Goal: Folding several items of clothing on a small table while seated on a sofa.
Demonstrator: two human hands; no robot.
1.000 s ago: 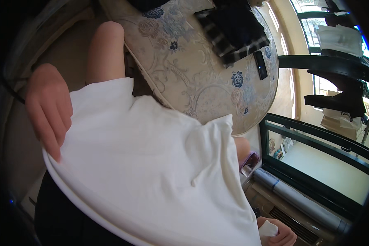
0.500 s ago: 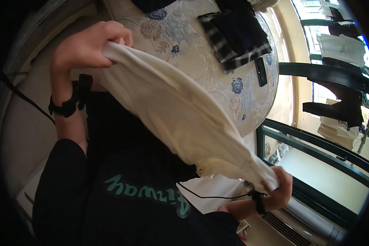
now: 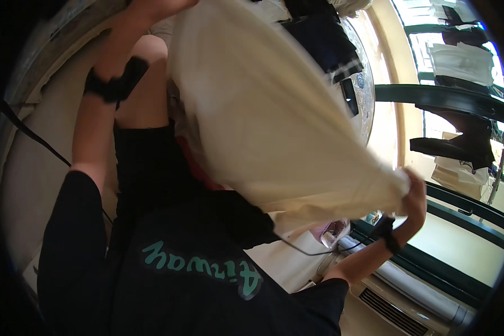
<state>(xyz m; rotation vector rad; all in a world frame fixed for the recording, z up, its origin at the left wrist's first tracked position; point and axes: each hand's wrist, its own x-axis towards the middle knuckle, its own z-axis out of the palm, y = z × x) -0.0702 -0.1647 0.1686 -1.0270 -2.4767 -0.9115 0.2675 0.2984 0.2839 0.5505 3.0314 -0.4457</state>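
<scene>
A large cream-white cloth (image 3: pixel 274 117), perhaps a garment, hangs stretched in the air between my two hands, above my lap and the table. At the top edge of the view my left hand (image 3: pixel 165 7) is closed at the cloth's upper left corner, its fingers partly cut off and smeared by motion. My right hand (image 3: pixel 415 196) grips the opposite corner at the right, fingers wrapped round the bunched fabric. The cloth billows in the middle and hides much of the table. Black straps are on both of my wrists.
Folded dark and plaid clothes (image 3: pixel 322 47) lie on the table (image 3: pixel 366 112) beyond the cloth, with a black phone (image 3: pixel 349 96) beside them. Clothes hang by the window at right, including a dark garment (image 3: pixel 459 137). A black cable (image 3: pixel 36 134) runs at left.
Both hands have moved up and away from my body, the right one also further right. The cloth has spread from a narrow folded band into a wide sheet, covering more of the table.
</scene>
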